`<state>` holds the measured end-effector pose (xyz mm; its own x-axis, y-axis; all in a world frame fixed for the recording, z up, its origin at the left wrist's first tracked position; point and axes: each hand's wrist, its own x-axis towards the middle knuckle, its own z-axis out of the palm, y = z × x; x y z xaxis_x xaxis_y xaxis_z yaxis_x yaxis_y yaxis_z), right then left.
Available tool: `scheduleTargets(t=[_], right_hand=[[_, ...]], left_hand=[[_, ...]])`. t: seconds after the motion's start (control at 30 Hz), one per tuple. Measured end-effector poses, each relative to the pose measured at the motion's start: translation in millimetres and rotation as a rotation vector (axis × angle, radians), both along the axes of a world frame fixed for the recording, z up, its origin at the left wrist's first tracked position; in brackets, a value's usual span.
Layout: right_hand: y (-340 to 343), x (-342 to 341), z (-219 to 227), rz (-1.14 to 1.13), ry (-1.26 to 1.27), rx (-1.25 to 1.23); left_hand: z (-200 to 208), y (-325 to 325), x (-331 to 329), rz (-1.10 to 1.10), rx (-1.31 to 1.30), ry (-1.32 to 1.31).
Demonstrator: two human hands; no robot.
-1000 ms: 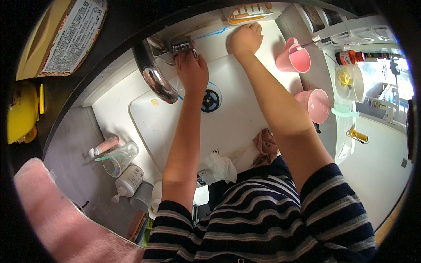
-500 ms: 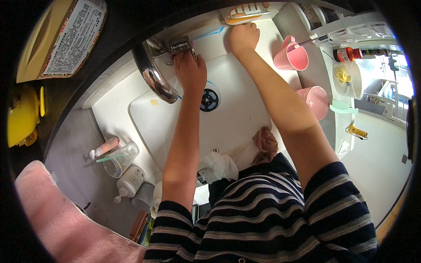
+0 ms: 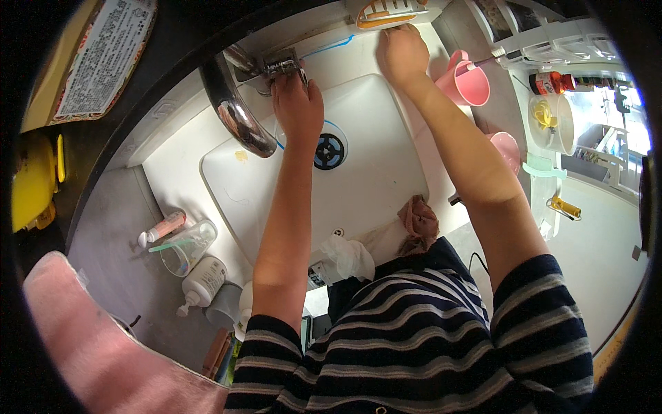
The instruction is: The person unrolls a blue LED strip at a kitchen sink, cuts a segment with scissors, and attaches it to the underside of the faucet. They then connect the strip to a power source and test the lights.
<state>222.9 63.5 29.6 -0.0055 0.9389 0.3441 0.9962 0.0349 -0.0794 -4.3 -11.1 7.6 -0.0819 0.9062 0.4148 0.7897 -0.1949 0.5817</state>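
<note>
Metal faucet handle (image 3: 279,66), shiny and silver, under the left hand (image 3: 298,103) at the back of the white rectangular basin (image 3: 376,138); could not tell whether gripped or merely touched. Held the right hand (image 3: 405,55) well apart from the left, fingers bent, just below a white-and-orange holder (image 3: 390,15); could not tell whether closed on anything. Saw a curved metal spout (image 3: 238,117) left of the left forearm and a round black-and-blue drain (image 3: 329,153) just right of it. Found a pink mug (image 3: 453,88) with a toothbrush (image 3: 485,61) near the right forearm, plus a crumpled brownish-pink cloth (image 3: 418,224) at the basin's near edge.
</note>
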Motion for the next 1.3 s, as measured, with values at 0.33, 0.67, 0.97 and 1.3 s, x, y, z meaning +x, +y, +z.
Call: scheduleTargets(t=[0.33, 0.67, 0.97, 1.3], right_hand=[[-15, -5, -35, 0.033, 0.012, 0.194], [-15, -11, -11, -0.023, 0.044, -0.118], [-8, -23, -25, -0.148, 0.110, -0.088], [-8, 16, -15, 0.005, 0.109, -0.012]], left_hand=[[-5, 3, -5, -0.004, -0.050, 0.045], [-9, -2, -9, -0.044, -0.027, 0.062], [-7, 2, -4, -0.056, -0.066, 0.041], [-5, 2, -4, 0.013, -0.087, 0.104]])
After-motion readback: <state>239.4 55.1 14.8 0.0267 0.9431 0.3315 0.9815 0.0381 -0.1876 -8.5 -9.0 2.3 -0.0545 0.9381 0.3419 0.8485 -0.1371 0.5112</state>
